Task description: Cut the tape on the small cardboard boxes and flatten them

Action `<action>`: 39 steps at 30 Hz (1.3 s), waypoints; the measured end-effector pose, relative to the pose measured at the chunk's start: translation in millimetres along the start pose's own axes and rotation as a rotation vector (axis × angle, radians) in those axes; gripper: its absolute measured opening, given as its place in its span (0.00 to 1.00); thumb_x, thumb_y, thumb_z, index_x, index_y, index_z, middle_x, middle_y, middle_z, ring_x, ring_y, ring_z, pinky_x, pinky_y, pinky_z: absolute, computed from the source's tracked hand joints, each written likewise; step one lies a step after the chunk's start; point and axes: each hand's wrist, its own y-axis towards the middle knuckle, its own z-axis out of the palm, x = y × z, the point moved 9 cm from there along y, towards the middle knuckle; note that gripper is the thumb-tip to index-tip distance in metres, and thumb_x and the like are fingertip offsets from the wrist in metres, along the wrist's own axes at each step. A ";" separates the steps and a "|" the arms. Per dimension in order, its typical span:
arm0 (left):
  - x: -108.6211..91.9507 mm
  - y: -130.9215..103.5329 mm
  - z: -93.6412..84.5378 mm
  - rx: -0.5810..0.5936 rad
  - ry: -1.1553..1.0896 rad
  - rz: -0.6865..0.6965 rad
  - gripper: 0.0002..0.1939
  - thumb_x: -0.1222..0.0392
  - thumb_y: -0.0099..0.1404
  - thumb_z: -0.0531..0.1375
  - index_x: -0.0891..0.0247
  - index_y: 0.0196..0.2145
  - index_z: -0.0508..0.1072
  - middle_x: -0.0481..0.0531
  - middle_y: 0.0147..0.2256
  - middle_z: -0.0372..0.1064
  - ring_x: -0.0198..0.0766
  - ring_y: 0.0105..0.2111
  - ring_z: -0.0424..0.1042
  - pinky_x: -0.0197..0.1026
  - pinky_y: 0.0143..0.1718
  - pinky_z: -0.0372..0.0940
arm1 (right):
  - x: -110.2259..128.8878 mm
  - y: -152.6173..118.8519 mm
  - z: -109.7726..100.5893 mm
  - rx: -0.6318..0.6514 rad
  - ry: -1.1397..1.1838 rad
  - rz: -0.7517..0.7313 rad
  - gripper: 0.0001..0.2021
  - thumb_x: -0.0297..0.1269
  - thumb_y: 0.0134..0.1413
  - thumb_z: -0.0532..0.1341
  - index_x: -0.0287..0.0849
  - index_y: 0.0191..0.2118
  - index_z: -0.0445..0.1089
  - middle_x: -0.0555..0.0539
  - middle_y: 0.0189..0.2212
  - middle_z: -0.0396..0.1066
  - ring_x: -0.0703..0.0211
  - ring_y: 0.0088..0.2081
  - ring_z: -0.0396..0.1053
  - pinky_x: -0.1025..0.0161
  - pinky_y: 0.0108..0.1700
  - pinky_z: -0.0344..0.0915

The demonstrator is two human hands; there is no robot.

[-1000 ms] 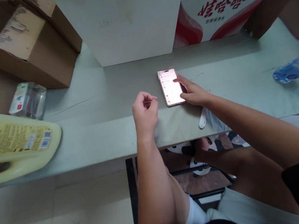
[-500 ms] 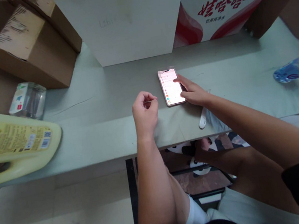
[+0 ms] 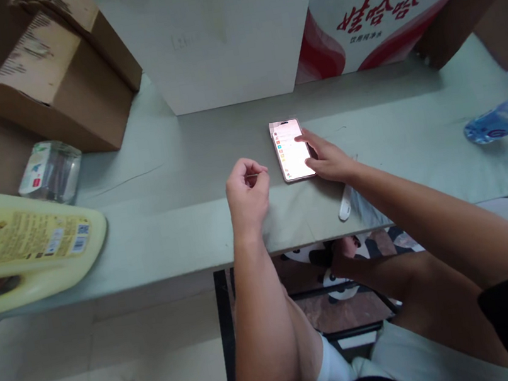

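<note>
A phone (image 3: pixel 291 152) with a lit screen lies face up on the pale green table (image 3: pixel 183 226). My right hand (image 3: pixel 328 157) rests at its right edge, thumb and a finger on the screen, fingers apart and not gripping it. Left of the phone, my left hand (image 3: pixel 249 194) is curled on the table with thumb and fingers together; whatever it holds, if anything, is too small to name. A white utility-knife-like object (image 3: pixel 345 203) lies below my right wrist, beside a clear plastic wrapper (image 3: pixel 367 208).
Behind the phone stand a white box (image 3: pixel 222 42) and a white-and-red carton (image 3: pixel 368 27). Cardboard boxes (image 3: pixel 87 94), a clear container (image 3: pixel 53 173) and a yellow jug (image 3: pixel 52 246) are on the left. A blue-tinted bottle (image 3: pixel 501 118) lies at the right.
The list on the phone screen has shifted. Both hands keep nearly the same places, and the whole view has moved very slightly.
</note>
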 end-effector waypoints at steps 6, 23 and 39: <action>0.4 0.5 -6.0 -0.017 0.001 -0.002 0.08 0.72 0.55 0.57 0.61 0.26 0.66 0.46 0.28 0.69 0.28 0.26 0.65 0.33 0.31 0.63 | 0.8 -0.2 -9.4 -0.049 0.032 0.098 0.32 0.39 0.48 0.55 0.40 0.62 0.59 0.37 0.62 0.64 0.38 0.60 0.65 0.39 0.62 0.61; -7.6 -3.3 -21.7 -0.033 -0.096 -0.004 0.08 0.72 0.54 0.58 0.61 0.24 0.65 0.45 0.26 0.69 0.29 0.24 0.65 0.34 0.26 0.59 | 54.2 21.0 16.3 -0.031 -0.277 0.066 0.45 0.47 0.42 0.67 0.37 0.66 0.55 0.32 0.60 0.64 0.32 0.60 0.63 0.40 0.60 0.62; -7.0 -5.1 -33.8 -0.061 -0.141 -0.012 0.07 0.71 0.55 0.57 0.61 0.25 0.65 0.45 0.26 0.69 0.29 0.24 0.64 0.34 0.27 0.60 | 43.4 31.4 11.8 -0.036 -0.385 0.168 0.43 0.52 0.46 0.65 0.44 0.67 0.56 0.37 0.61 0.63 0.34 0.58 0.62 0.42 0.56 0.64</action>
